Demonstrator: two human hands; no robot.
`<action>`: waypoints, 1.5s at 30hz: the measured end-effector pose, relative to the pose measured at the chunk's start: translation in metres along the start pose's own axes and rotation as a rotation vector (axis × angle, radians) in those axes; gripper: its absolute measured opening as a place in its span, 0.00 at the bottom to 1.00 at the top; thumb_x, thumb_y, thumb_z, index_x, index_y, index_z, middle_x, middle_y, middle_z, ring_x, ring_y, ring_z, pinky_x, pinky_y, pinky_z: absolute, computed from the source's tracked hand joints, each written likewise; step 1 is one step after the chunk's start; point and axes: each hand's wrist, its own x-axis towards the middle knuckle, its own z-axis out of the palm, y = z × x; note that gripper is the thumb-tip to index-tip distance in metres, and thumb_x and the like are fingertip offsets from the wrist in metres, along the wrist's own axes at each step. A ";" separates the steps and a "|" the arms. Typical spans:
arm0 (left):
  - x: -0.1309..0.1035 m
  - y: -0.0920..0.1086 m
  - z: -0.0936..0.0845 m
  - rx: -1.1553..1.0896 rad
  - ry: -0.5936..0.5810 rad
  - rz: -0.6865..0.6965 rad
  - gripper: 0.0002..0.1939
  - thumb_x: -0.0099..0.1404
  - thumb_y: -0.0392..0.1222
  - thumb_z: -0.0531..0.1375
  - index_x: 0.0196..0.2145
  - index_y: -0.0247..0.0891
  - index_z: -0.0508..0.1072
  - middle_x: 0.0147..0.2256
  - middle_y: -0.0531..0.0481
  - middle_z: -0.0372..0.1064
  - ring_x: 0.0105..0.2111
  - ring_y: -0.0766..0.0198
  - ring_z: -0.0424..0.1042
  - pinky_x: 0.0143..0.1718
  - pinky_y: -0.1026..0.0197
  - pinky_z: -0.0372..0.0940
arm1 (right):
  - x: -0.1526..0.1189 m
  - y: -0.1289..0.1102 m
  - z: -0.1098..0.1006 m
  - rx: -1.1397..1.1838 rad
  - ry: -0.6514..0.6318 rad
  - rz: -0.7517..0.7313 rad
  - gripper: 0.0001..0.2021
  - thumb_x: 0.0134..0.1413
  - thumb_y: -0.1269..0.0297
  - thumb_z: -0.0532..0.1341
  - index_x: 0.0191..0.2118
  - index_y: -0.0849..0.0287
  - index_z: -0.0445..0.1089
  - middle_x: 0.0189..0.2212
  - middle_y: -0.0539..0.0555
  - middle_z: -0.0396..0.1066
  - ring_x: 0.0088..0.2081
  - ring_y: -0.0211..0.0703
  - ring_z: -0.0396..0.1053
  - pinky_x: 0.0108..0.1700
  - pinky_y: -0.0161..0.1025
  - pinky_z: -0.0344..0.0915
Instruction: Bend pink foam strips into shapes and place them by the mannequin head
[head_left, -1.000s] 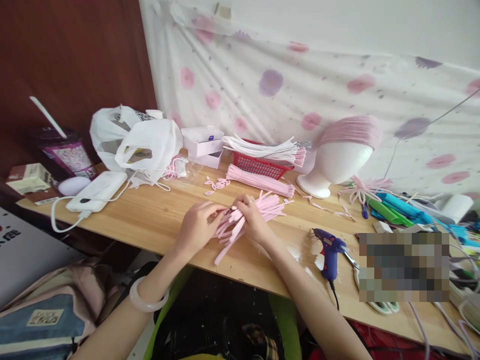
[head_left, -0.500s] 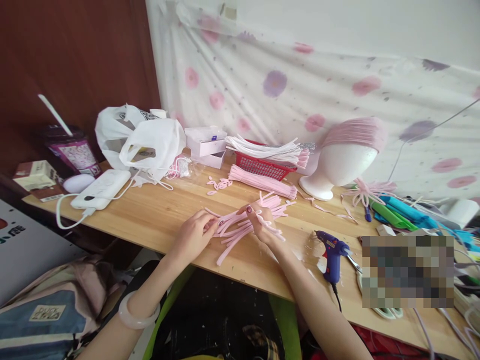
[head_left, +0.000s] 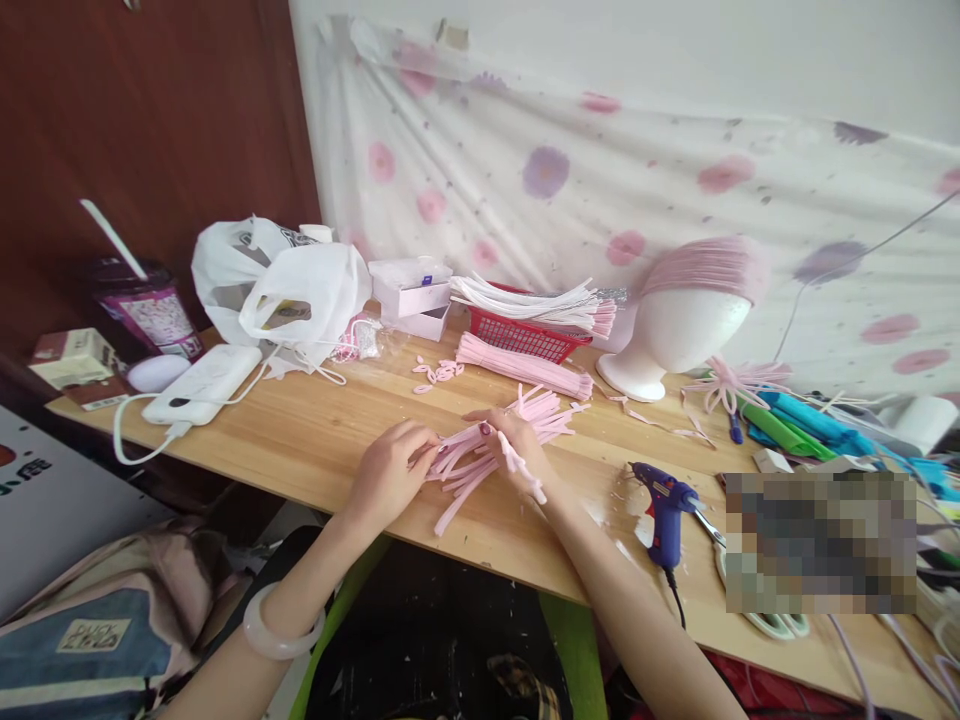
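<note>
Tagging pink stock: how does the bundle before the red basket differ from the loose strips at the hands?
Arrangement: the bundle is packed tight and parallel; the loose strips fan out with ends splayed.
Contact: the loose strips meet the left hand and right hand; the bundle touches neither.
Shared: both are pink and lie on the wooden table.

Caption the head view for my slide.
Left hand and right hand touch loose pink strips on a wooden table, glue gun nearby.
</note>
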 end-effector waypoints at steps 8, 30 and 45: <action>0.024 0.018 0.000 -0.116 0.088 0.088 0.07 0.69 0.37 0.56 0.37 0.41 0.75 0.36 0.50 0.77 0.37 0.62 0.76 0.40 0.61 0.70 | 0.005 -0.001 0.009 0.005 0.038 -0.041 0.08 0.57 0.61 0.60 0.29 0.58 0.72 0.28 0.53 0.66 0.31 0.44 0.65 0.36 0.40 0.63; 0.013 0.000 0.003 0.071 0.086 -0.039 0.08 0.66 0.37 0.56 0.31 0.40 0.74 0.30 0.49 0.75 0.33 0.58 0.73 0.40 0.55 0.68 | 0.002 0.006 0.007 -0.066 0.141 0.056 0.15 0.65 0.62 0.54 0.51 0.54 0.73 0.39 0.58 0.72 0.42 0.51 0.69 0.47 0.50 0.67; -0.011 -0.004 0.004 0.129 -0.046 0.044 0.05 0.60 0.33 0.63 0.29 0.40 0.77 0.33 0.48 0.75 0.35 0.58 0.73 0.37 0.57 0.66 | -0.005 0.016 0.004 -0.069 0.029 -0.008 0.15 0.59 0.68 0.57 0.50 0.56 0.72 0.32 0.53 0.73 0.35 0.48 0.69 0.41 0.44 0.64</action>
